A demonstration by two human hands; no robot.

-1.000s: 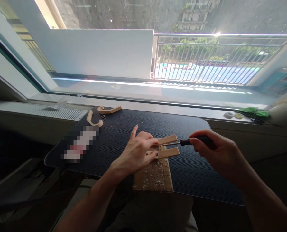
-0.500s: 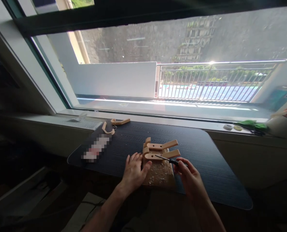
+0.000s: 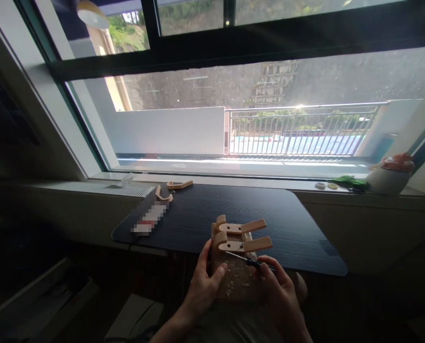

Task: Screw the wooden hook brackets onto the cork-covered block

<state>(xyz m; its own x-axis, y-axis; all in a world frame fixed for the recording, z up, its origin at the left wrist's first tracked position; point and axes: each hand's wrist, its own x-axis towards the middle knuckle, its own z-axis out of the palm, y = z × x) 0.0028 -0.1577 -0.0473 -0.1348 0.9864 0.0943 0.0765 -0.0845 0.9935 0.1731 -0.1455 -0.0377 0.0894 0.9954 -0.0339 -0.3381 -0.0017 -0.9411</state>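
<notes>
My left hand (image 3: pixel 206 282) grips the left edge of a worn wooden board (image 3: pixel 239 281), thumb on top. In my closed right hand (image 3: pixel 281 288) is a screwdriver with a dark handle and thin metal shaft (image 3: pixel 237 256). Its tip points left, just below the nearer wooden hook (image 3: pixel 230 246); whether it touches the board I cannot tell. That hook lies across the board, with a small dark screw (image 3: pixel 241 245) apparently standing in its right hole. Beyond it, parallel, lies another wooden hook (image 3: pixel 230 228) with two dark holes. The board's near end overhangs the table edge.
On the dark table (image 3: pixel 198 216), two more wooden hooks, one curved (image 3: pixel 163 195) and one farther back (image 3: pixel 179 185), lie at the back left near small screws. A blurred-out packet (image 3: pixel 150 220) is in front. Tape rolls (image 3: pixel 320 185) and a white pot (image 3: pixel 389 178) stand on the sill.
My view has tilted upward. The board has come nearer to me, past the table edge. My left fingers now wrap its side, and the screwdriver tip has left the nearer hook.
</notes>
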